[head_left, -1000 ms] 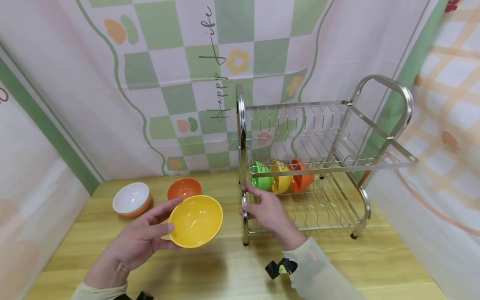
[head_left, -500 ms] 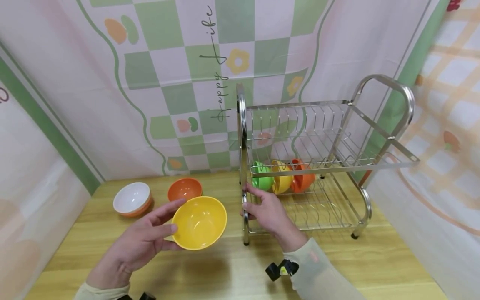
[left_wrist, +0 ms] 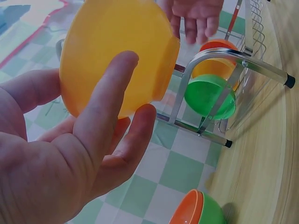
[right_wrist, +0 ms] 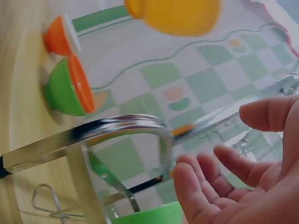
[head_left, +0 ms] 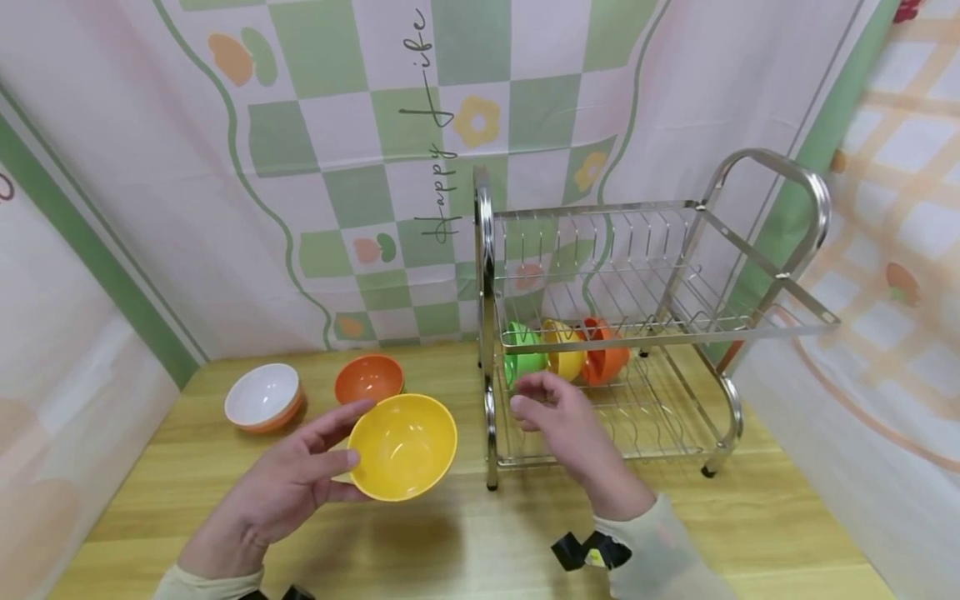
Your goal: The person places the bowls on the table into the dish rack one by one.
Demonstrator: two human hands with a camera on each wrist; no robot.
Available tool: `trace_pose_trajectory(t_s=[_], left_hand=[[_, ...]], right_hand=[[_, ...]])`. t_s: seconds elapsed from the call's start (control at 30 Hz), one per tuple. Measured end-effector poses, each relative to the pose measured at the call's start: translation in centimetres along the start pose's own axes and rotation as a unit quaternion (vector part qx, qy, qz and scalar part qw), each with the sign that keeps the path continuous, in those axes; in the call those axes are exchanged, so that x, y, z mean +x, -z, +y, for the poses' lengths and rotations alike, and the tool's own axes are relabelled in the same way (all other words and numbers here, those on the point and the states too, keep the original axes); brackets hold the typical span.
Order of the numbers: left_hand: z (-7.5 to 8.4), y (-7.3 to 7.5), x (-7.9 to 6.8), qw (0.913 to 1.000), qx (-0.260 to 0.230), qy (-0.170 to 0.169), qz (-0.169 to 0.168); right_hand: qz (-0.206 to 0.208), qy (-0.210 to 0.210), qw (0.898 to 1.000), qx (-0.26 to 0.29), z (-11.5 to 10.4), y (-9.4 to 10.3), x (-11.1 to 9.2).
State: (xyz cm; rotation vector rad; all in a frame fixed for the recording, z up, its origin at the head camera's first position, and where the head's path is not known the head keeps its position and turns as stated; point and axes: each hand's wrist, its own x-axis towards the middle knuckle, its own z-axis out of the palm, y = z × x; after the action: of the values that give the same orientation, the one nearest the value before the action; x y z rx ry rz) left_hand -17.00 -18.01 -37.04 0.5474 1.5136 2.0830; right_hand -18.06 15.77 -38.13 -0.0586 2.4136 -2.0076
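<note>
Head view: left hand gripped the yellow bowl by its side, held above the desk, left of the metal rack, mouth tilted toward the camera. Right hand sat before the rack's lower tier, fingers loosely bent, thumb apart. Green bowl, second yellow bowl and orange bowl stood sideways in that tier. Orange-lined bowl and white-lined bowl stood on the desk, at left.

wood-grain table: spans the lower half of the frame. directly on it: white-and-orange bowl, middle left; orange-and-green bowl, left of centre, beside the first; two-tier metal rack, right of centre, upright on black-capped feet.
</note>
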Motion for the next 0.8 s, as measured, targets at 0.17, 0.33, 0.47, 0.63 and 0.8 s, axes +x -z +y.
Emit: trace_pose_trajectory(t_s=[0.17,0.33,0.47,0.63,0.8], left_hand=[[0.0,-0.1,0.0,1.0,0.003,0.0,0.004],[0.0,-0.2,0.2,1.0,0.002,-0.002,0.003],[-0.1,-0.5,0.3,1.0,0.002,-0.003,0.005],[-0.2,-1.0,0.6,1.0,0.005,-0.003,0.007],[-0.4,-1.6,1.0,1.0,0.006,0.001,0.008]], right_hand=[[-0.049,0.0,0.997,0.061,-0.4,1.2,-0.9],[-0.13,0.009,0.982,0.139,-0.4,1.9,-1.4],[-0.178,0.007,0.964,0.195,-0.4,2.1,-1.7],[-0.221,0.003,0.947,0.231,-0.2,2.0,-2.0],[-0.256,-0.002,0.93,0.266,-0.1,1.8,-2.0]])
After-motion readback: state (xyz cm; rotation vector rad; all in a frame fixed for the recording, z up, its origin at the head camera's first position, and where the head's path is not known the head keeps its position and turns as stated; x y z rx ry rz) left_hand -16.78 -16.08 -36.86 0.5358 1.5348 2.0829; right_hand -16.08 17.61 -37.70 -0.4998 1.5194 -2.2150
